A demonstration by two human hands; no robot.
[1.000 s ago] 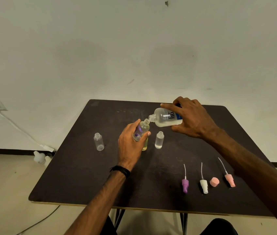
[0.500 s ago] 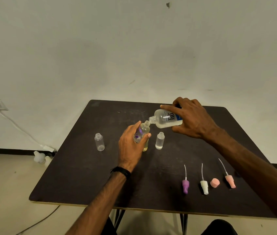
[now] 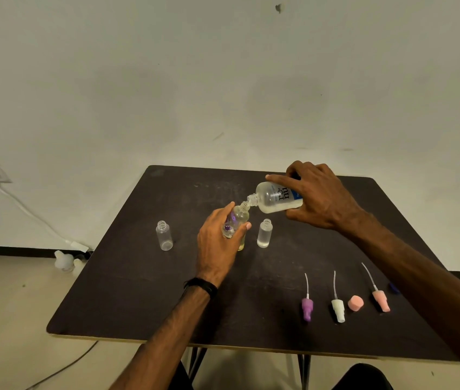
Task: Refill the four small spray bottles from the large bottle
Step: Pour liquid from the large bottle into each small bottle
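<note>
Large bottle (image 3: 276,197): clear, labelled, tipped on its side with the neck pointing left and down, gripped round the body by the right hand (image 3: 317,197); its mouth meets the mouth of the small bottle below.

Small spray bottle with purple marks (image 3: 235,223): tilted, neck up and to the right, clasped by the left hand (image 3: 217,243), thumb on the near side and fingers behind; lifted off the dark tabletop (image 3: 138,277).

Yellowish small bottle (image 3: 240,244): standing directly behind the left hand, mostly hidden.

Clear small bottle, right (image 3: 264,233): upright, uncapped, just beside the left hand's thumb.

Clear small bottle, left (image 3: 164,235): upright, uncapped, well apart to the left.

Spray tops, near right edge, lying in a row with tubes pointing away: purple (image 3: 307,306), white (image 3: 338,310), pink (image 3: 381,300). A round pink cap (image 3: 355,303) sits between the white and pink ones.

Black band (image 3: 203,285): on the left wrist.
</note>
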